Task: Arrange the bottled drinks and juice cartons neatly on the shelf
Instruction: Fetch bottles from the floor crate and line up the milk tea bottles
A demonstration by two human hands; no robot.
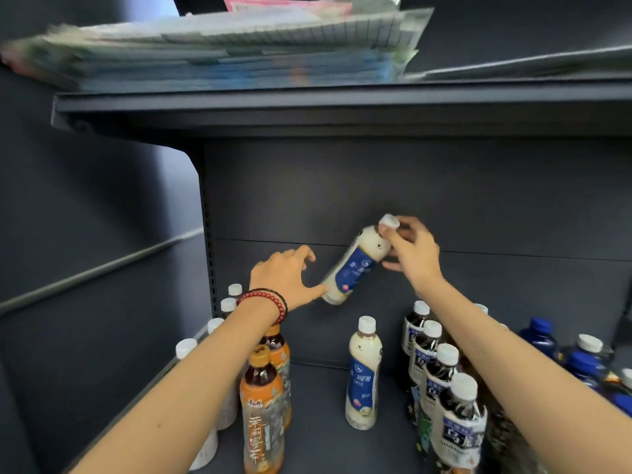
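Orange tea bottles (pixel 261 415), dark tea bottles (pixel 460 422), upright milky bottle (pixel 363 374) below tilted bottle (pixel 352 268).

Bare shelf floor (pixel 318 425) between bottle rows (pixel 444 388)

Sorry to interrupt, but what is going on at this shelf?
A person is stocking the shelf. The right hand grips a milky bottle near its cap, tilted in the air, and the left hand touches its base. A second milky bottle stands mid-shelf, between orange tea bottles on the left and dark tea bottles on the right.
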